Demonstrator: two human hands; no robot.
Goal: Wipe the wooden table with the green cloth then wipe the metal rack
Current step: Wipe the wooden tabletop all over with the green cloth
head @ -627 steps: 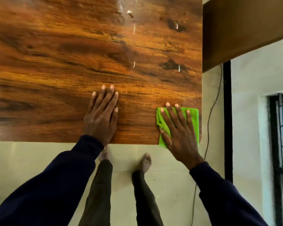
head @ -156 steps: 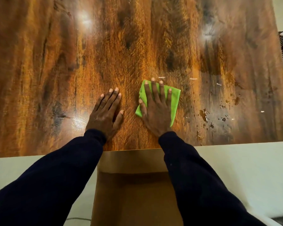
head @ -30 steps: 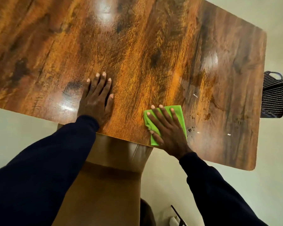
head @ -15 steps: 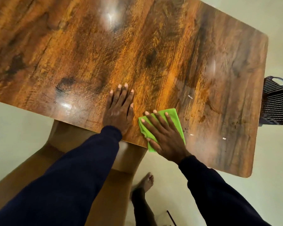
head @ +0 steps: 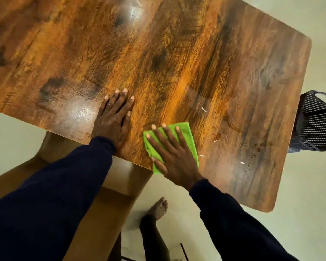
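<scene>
The wooden table (head: 177, 53) fills the upper view, its grain dark brown and orange. The green cloth (head: 188, 136) lies folded at the table's near edge, one corner hanging over it. My right hand (head: 173, 153) presses flat on the cloth with fingers spread and straight. My left hand (head: 114, 117) rests flat on the bare wood just left of the cloth. Small white crumbs and dark specks (head: 252, 159) dot the wood right of the cloth. No metal rack shows.
A black woven basket (head: 316, 125) stands on the floor beyond the table's right end. A brown wooden seat (head: 105, 213) sits under the near edge. My bare foot (head: 158, 208) is on the pale floor (head: 299, 213).
Over the last second my left hand slid right along the table to beside the cloth. My right hand and the cloth stayed near the edge, shifting only slightly.
</scene>
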